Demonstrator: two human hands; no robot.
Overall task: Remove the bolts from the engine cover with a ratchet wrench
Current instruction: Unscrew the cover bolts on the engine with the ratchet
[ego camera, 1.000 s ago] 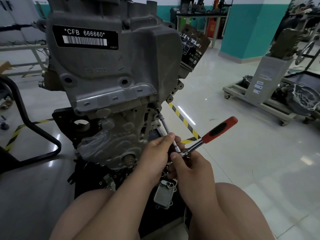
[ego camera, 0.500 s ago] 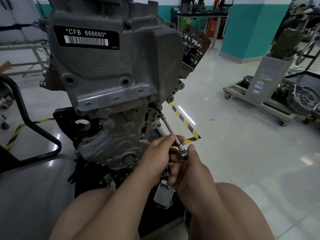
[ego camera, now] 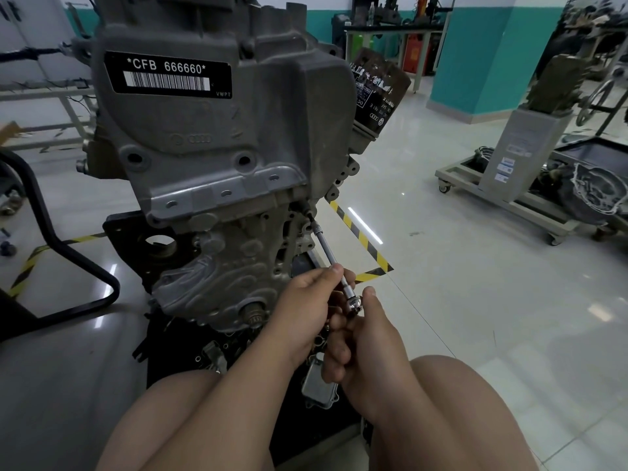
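Observation:
A grey engine cover (ego camera: 217, 137) with a black barcode label fills the upper left, above a rougher lower casting (ego camera: 224, 266). A thin steel extension bar (ego camera: 328, 249) runs from a bolt (ego camera: 303, 207) at the cover's lower right corner down to the ratchet head (ego camera: 353, 302). My left hand (ego camera: 306, 300) pinches the bar just above the head. My right hand (ego camera: 367, 338) grips the ratchet below the head; its handle is hidden in my palm and behind the hand.
A black oil filter (ego camera: 377, 93) sticks out at the engine's upper right. A black stand tube (ego camera: 68, 246) curves at the left. A wheeled cart (ego camera: 509, 198) with engine parts stands at the right on a glossy tiled floor with yellow-black tape (ego camera: 360, 239). My knees are at the bottom.
The red and black handle that pointed up to the right has swung down out of sight behind my right hand. My left hand kept its pinch on the bar.

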